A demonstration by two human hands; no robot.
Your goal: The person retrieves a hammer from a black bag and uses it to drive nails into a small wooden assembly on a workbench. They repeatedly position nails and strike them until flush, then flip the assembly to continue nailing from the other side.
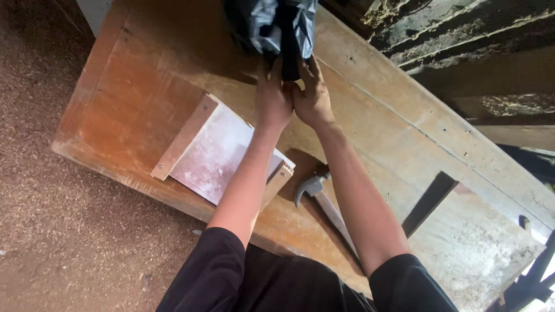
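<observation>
Both hands are reaching to the far side of the workbench (133,98), where a crumpled black plastic bag (272,23) is lying. The left hand (273,99) and the right hand (312,95) are touching side by side, fingers closing on the bag's lower edge — it seems they are pinching it, but the fingertips are partly hidden. A firm grip with 2 hands is best here. Nearer the body, a hammer (324,199) and a small framed board (222,151) are lying.
</observation>
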